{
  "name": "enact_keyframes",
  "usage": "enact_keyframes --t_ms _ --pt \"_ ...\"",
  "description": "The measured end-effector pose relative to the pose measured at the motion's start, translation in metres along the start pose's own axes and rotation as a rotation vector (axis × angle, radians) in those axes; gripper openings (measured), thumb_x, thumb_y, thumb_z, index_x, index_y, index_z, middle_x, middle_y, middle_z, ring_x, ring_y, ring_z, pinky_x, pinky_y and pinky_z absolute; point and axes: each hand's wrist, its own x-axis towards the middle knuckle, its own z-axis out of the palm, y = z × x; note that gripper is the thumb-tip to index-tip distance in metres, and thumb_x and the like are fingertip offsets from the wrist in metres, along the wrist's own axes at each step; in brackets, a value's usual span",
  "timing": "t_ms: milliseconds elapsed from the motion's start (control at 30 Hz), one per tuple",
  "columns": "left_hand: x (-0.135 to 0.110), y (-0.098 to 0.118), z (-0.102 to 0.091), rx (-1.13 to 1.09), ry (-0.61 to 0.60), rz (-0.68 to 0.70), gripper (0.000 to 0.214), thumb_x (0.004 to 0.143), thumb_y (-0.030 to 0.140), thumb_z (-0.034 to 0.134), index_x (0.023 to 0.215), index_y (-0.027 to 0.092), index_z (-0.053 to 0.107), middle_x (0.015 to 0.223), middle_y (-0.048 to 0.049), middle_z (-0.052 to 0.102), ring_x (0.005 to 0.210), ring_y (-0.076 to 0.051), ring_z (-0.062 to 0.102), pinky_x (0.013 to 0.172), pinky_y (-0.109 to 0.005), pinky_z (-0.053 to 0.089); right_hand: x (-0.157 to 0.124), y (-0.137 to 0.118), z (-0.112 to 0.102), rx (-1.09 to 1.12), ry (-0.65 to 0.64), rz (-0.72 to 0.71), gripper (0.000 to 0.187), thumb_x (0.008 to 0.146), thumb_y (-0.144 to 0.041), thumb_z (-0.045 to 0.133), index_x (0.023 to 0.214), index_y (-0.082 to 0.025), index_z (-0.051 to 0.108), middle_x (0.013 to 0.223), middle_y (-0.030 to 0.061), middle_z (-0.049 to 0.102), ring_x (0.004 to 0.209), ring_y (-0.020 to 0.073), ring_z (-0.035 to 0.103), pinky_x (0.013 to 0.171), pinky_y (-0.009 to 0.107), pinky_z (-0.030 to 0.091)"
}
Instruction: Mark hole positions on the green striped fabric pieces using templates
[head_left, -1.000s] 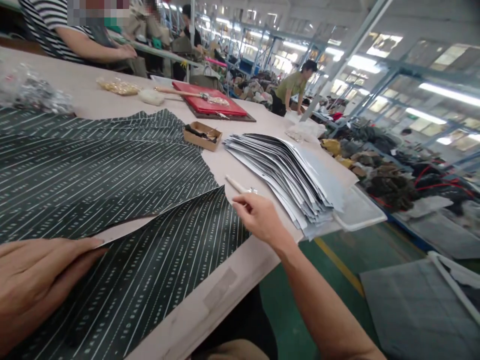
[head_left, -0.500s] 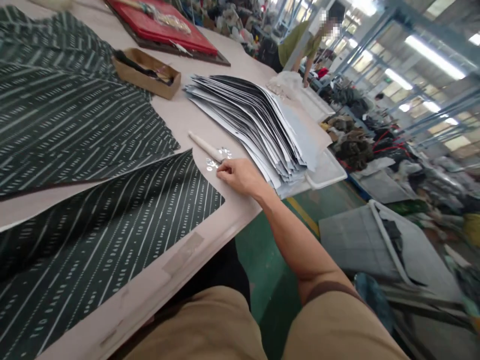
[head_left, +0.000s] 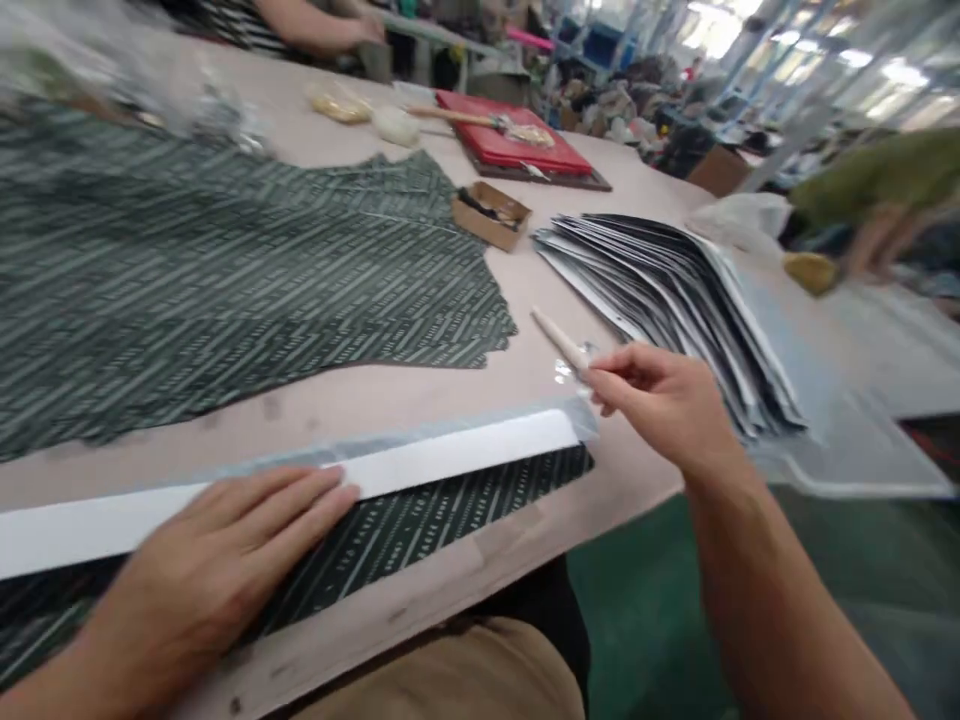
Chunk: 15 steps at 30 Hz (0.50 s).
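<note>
While left hand (head_left: 217, 570) lies flat, fingers spread, on the folded striped sheet (head_left: 450, 510) at the desk (head_left: 420, 395) edge | right hand (head_left: 664, 400) pinched shut by the white tool (head_left: 559, 338), can't tell on what | risk imo: ease off and that fold springs open, or the sheet slides off

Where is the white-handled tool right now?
The white-handled tool lies on the table, right of centre in the head view, between the dark striped sheets and the grey sheet stack, just beyond the right hand.
</note>
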Motion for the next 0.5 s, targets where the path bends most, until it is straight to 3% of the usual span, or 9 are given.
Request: enact_keyframes --t_ms 100,267,367,500 --pt "-0.003 0.01 -0.005 0.107 -0.061 -0.005 0.041 0.103 0.01 0.035 0.137 0.019 0.058 0.136 -0.0049 0.064 0.122 -0.023 0.056 0.098 -0.037 0.045 -0.003 -0.04 0.031 0.084 -0.26 -0.086 0.011 0.081 -0.027 0.068 0.078 -0.018 0.074 0.06 -0.0012 0.066 0.053 0.0112 0.057 0.049 0.022 0.041" --pt "0.003 0.023 -0.007 0.058 -0.073 -0.092 0.039 0.103 0.011 0.038 0.134 0.017 0.059 0.14 -0.0068 0.062 0.126 -0.024 0.055 0.096 -0.04 0.05 -0.008 -0.085 0.11 0.171 -0.688 -0.118 0.012 0.081 -0.018 0.062 0.075 -0.017 0.072 0.058 -0.0041 0.063 0.052 0.0079 0.051 0.049 0.019 0.038" --pt "0.002 0.026 -0.007 0.016 -0.062 -0.121 0.038 0.102 0.012 0.039 0.134 0.018 0.059 0.138 -0.0071 0.063 0.126 -0.024 0.056 0.096 -0.04 0.052 -0.008 -0.093 0.142 0.085 -0.807 -0.134 0.013 0.079 -0.015 0.061 0.077 -0.017 0.073 0.062 -0.0037 0.065 0.056 0.0078 0.052 0.051 0.019 0.037" --pt "0.002 0.027 -0.004 -0.015 -0.04 -0.145 0.037 0.101 0.013 0.041 0.134 0.016 0.059 0.137 -0.0088 0.062 0.126 -0.025 0.055 0.097 -0.04 0.052 -0.008 -0.099 0.154 -0.05 -0.899 -0.121 0.014 0.076 -0.012 0.06 0.075 -0.017 0.074 0.062 -0.0033 0.065 0.057 0.0084 0.054 0.052 0.019 0.037"
